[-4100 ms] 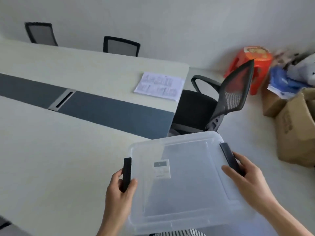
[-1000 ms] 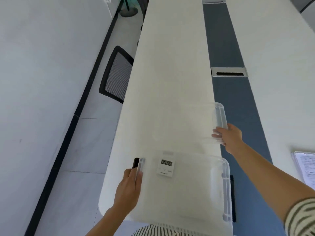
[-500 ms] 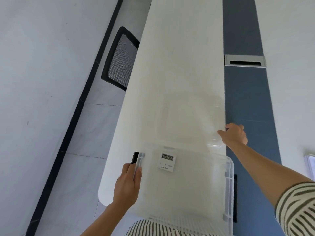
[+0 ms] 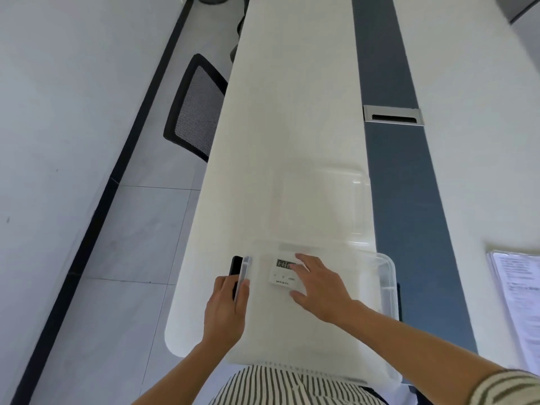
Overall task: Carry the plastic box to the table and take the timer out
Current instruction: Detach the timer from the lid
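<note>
Clear plastic box [image 4: 382, 287] at table [image 4: 292, 112] near end, lid [image 4: 359, 206] off beyond it. Left hand [image 4: 225, 311] clamps rim latch. Right hand [image 4: 318, 285] spread over timer [image 4: 282, 273], not yet pinching. Risk: smooth timer slips against box floor.

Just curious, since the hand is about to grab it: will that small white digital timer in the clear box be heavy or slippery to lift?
The small white digital timer looks thin and flat, so probably light. Its smooth casing lying flat on the clear plastic box floor may slide before the right hand gets under an edge. It won't roll.
</note>
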A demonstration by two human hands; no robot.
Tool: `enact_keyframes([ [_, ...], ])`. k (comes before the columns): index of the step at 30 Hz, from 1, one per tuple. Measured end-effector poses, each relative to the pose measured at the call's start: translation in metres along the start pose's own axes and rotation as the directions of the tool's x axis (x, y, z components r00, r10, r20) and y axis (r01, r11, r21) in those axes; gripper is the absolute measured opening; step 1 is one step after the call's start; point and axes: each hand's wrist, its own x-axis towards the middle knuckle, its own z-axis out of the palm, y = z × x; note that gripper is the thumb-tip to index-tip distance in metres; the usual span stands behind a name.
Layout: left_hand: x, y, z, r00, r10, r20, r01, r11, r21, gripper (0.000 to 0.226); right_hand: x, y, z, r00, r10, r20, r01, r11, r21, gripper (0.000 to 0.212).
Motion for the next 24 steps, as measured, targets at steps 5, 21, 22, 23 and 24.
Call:
enact_keyframes([
  [5,0.0,0.0,-0.002,1.0,-0.002,0.008,0.002,1.0,0.009,0.036,0.025,-0.001,0.045,0.993,0.114,0.026,-0.11,0.986,-0.125,0.058],
  [21,-0.015,0.066,-0.054,0.975,0.152,0.164,-0.097,0.949,-0.3,0.04,-0.069,-0.017,-0.077,0.962,0.207,0.175,-0.238,0.334,0.912,0.029],
  [22,-0.018,0.076,-0.058,0.96,0.18,0.216,-0.1,0.936,-0.336,0.043,-0.078,-0.02,-0.081,0.965,0.201,0.168,-0.228,0.33,0.916,0.031],
  [23,-0.021,0.084,-0.061,0.945,0.207,0.252,-0.11,0.93,-0.351,0.045,-0.085,-0.024,-0.085,0.969,0.194,0.155,-0.213,0.327,0.921,0.034],
  [24,-0.023,0.089,-0.062,0.934,0.228,0.273,-0.121,0.925,-0.359,0.048,-0.092,-0.028,-0.087,0.973,0.186,0.14,-0.195,0.325,0.925,0.039],
])
